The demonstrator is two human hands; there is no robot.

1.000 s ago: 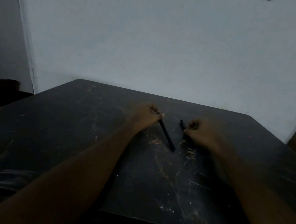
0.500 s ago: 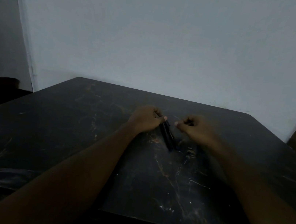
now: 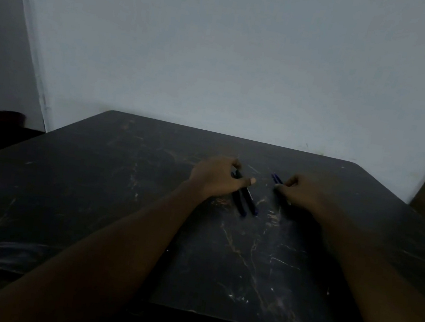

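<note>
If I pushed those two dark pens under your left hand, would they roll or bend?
Probably roll: the two dark pens look thin and round, resting on a flat, hard table. They would likely keep stiff, since both run straight out past the left hand without drooping. They seem light, as a finger-and-thumb pinch holds both.

bare on both sides from elbow to wrist. left hand [image 3: 214,179] and right hand [image 3: 302,194] likewise uncovered. slim forearms [image 3: 111,242], broadening toward the camera. one thumbnail [image 3: 252,180] showing on the left; finer detail lost in dimness.
</note>
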